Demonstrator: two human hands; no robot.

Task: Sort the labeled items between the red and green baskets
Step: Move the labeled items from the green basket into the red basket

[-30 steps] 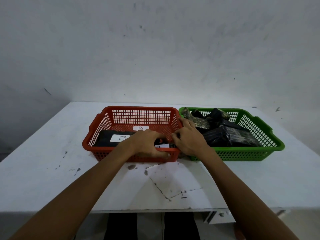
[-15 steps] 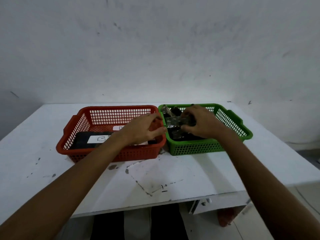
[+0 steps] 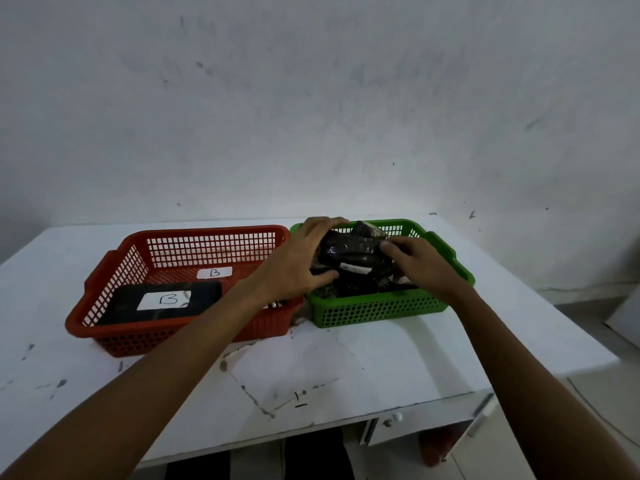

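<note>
Head view is showing both hands now working over the green basket [image 3: 377, 310]. A second ago they were sitting together at the red basket's [image 3: 207, 232] near right corner. The right hand [image 3: 422, 268] crossed first, and the left hand [image 3: 298, 258] has since been following it.

Both are now gripping a dark wrapped packet [image 3: 349, 252]. The left is curling over its left end with the thumb underneath, and the right is pinching its right end. The packet is sitting on top of the green basket's pile, at about rim height. A white label is showing on its near side, but the letter is too small to read.

My judgement is that the next item is being picked out and checked, so its destination is not yet settled.

The red basket is holding a black slab [image 3: 121, 306] with a "B" label and a loose "B" tag [image 3: 214, 272] behind it. Something small and shiny is peeking out by the left forearm. The green basket is still holding several dark wrapped pieces beneath the packet, so sorting looks far from finished.
</note>
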